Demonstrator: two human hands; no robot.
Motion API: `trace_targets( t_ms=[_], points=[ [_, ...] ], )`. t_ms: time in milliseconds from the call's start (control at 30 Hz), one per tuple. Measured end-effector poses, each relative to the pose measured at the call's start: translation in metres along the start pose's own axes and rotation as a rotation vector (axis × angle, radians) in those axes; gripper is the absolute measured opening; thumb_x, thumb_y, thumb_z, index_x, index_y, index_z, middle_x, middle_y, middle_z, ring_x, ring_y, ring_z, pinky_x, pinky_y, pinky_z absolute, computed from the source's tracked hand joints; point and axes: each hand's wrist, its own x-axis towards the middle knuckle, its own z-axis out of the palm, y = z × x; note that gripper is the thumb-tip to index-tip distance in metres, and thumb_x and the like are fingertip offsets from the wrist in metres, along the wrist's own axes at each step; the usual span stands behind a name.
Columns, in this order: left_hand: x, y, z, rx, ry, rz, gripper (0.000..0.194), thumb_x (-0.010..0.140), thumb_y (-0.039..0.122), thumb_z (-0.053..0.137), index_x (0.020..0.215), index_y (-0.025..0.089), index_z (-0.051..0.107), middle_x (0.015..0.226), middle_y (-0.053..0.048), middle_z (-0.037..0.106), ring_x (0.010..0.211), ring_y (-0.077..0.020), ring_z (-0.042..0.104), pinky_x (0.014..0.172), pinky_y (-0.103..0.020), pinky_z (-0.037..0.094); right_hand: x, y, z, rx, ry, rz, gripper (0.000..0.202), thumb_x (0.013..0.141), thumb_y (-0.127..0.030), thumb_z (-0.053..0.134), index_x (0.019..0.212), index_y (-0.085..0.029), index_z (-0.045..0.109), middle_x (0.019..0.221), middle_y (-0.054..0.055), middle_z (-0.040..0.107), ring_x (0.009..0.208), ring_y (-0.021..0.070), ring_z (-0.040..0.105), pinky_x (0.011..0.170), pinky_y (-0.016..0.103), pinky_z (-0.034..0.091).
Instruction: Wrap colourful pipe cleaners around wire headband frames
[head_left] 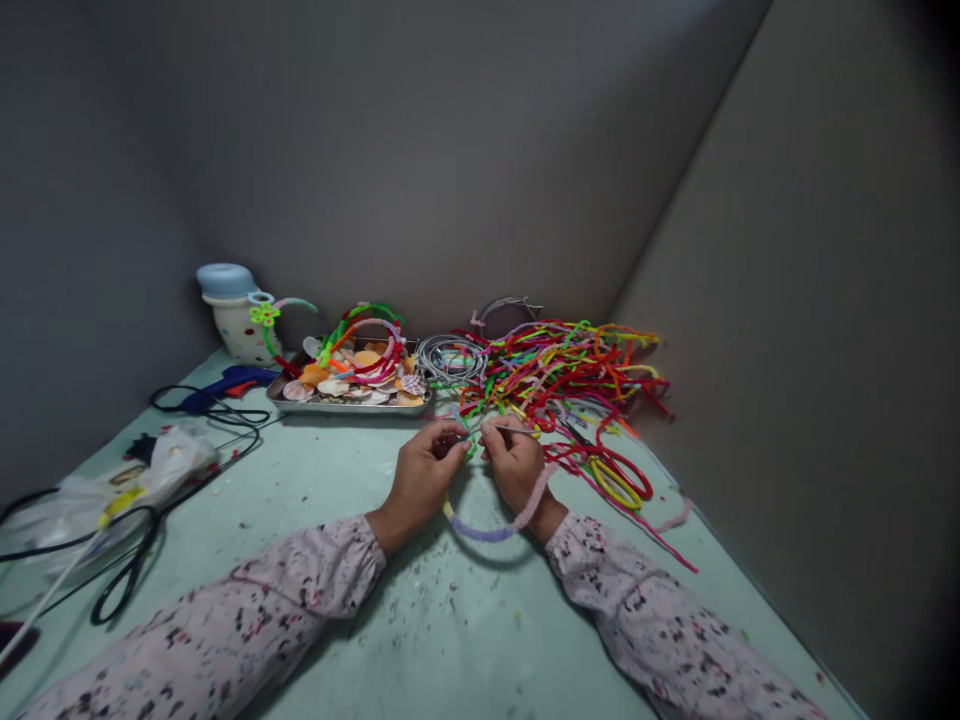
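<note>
Between my hands is a thin headband (491, 535) wrapped in fuzzy pipe cleaner, yellow, lilac and pink along its curve. The curve hangs toward me, its pink side crossing in front of my right wrist. My left hand (426, 475) is closed, thumb and fingers pinching the headband near one end. A short green pipe cleaner (472, 440) shows between the fingertips of both hands. My right hand (514, 465) is closed too, pinching at the green pipe cleaner; a thin grey strip (517, 429) shows along its fingers. The exact contact points are partly hidden.
A metal tray (349, 408) holds shells and colourful wrapped headbands. Bare wire hoops (452, 360) lie beside a heap of pipe cleaners (577, 365). Scissors (615, 483) with yellow handles rest at right. At left are a cup (240, 325), a blue tool (225, 388), cables and a plastic bag (176, 455).
</note>
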Motion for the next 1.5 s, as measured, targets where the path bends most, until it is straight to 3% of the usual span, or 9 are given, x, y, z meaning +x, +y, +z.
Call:
trace_targets(
  t_ms=[800, 1500],
  points=[
    [0.0001, -0.0012, -0.0007, 0.066, 0.083, 0.044, 0.022, 0.076, 0.029, 0.069, 0.094, 0.018, 0.075, 0.085, -0.004, 0.074, 0.069, -0.0137, 0.063, 0.061, -0.022, 0.049, -0.0014, -0.0031, -0.0009, -0.052, 0.030, -0.042, 0.024, 0.092, -0.041, 0.048, 0.085, -0.020, 0.057, 0.061, -0.003, 0.056, 0.056, 0.0147, 0.055, 0.058, 0.026, 0.043],
    [-0.0004, 0.0025, -0.0033, 0.138, 0.060, 0.135, 0.017, 0.080, 0.025, 0.065, 0.093, 0.021, 0.076, 0.087, -0.004, 0.071, 0.077, -0.0146, 0.063, 0.068, -0.023, 0.049, -0.0023, -0.0042, -0.0005, -0.078, 0.021, -0.094, 0.022, 0.093, -0.038, 0.046, 0.086, -0.020, 0.056, 0.067, -0.001, 0.058, 0.059, 0.0143, 0.056, 0.060, 0.027, 0.045]
  ],
)
